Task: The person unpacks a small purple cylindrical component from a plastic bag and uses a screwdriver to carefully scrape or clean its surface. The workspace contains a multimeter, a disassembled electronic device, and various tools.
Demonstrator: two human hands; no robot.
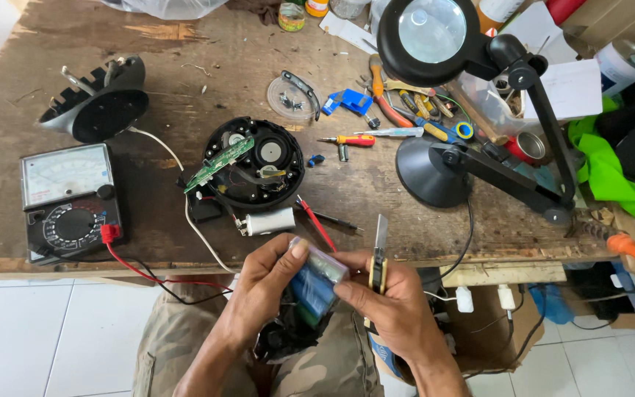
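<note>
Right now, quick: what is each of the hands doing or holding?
Left hand: closed around a blue battery pack in clear wrap.
Right hand: gripping a utility knife, fingertips also on the pack.

arms: bare, no sleeves | hands: no gloves | trousers (185,345): camouflage, tan-olive

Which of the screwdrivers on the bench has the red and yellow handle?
The short screwdriver lying alone just right of the opened round device. The others sit in the tool pile under the magnifier lamp.
</note>
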